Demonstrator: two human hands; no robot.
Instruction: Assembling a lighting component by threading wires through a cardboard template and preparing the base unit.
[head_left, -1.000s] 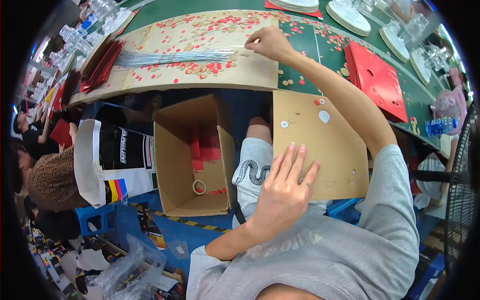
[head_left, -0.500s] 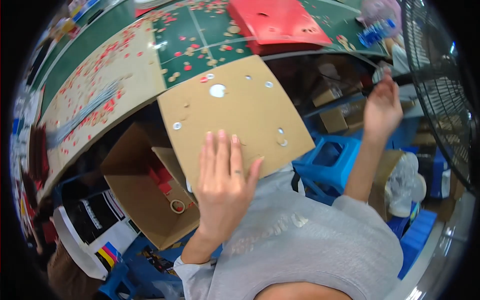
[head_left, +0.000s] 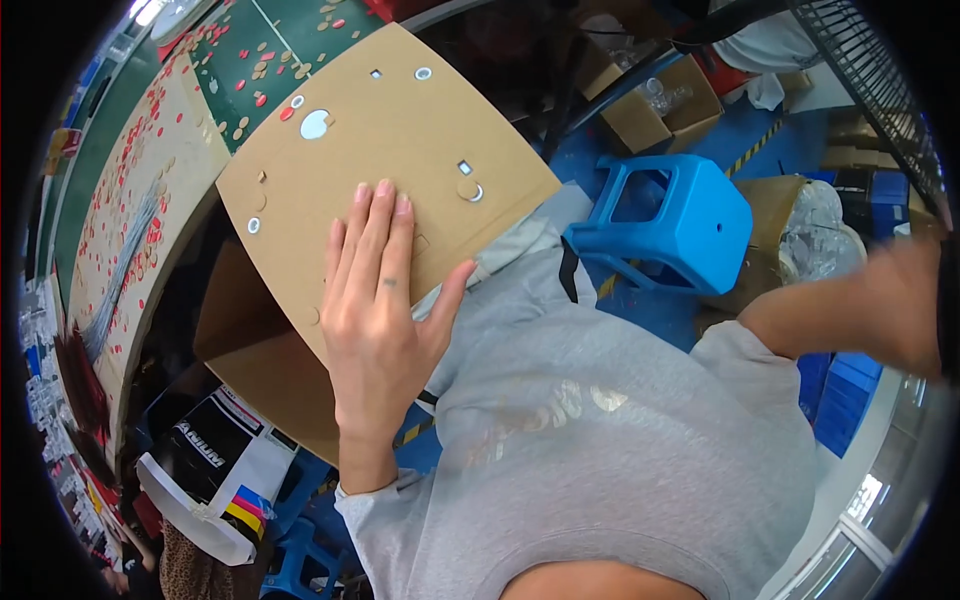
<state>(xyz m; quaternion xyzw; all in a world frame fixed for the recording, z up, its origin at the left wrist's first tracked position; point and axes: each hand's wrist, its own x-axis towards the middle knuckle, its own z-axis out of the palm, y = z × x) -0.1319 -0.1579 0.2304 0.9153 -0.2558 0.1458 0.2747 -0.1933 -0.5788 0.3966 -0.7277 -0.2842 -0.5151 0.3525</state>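
Observation:
A square brown cardboard sheet (head_left: 370, 130) leans across the table's front edge and my lap. It carries several small round and square punched holes, a larger hole, and a few loose cardboard discs. My left hand (head_left: 370, 295) lies flat on its lower part, fingers stretched out and thumb spread. Out at the far right, my right hand (head_left: 900, 310) is smeared by motion beside a dark upright part at the picture's rim. Its fingers are too blurred to read.
Scattered red and brown discs and a grey cord bundle (head_left: 125, 260) lie on the table (head_left: 225, 85). Below stands an open cardboard box (head_left: 270, 370). A blue stool (head_left: 690, 225) is right of my lap; a fan's wire guard (head_left: 870, 90) rises at upper right.
My right hand has swung down and outward to the right rim. My view has turned, so the sheet appears further left. My left hand stays flat on it.

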